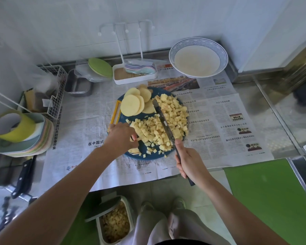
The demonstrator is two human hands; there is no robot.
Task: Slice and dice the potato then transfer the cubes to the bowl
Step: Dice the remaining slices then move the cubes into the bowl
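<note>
A blue cutting board (pixel 141 155) lies on newspaper and carries a heap of potato cubes (pixel 159 128). Round potato slices (pixel 132 104) are stacked at its far left. My right hand (pixel 188 160) grips the dark handle of a knife (pixel 163 122), whose blade lies across the cubes pointing away from me. My left hand (pixel 121 137) sits at the board's left edge, its fingers curled on potato strips (pixel 137 137). A white bowl with a blue pattern (pixel 198 57) stands at the back right, holding a pale content.
Newspaper (pixel 219 121) covers the steel counter. A stack of plates with a tape roll (pixel 16 128) and a wire rack (pixel 55 92) stand at the left. A second knife (pixel 24 175) lies at the front left. A bin of potato scraps (pixel 114 221) sits on the floor.
</note>
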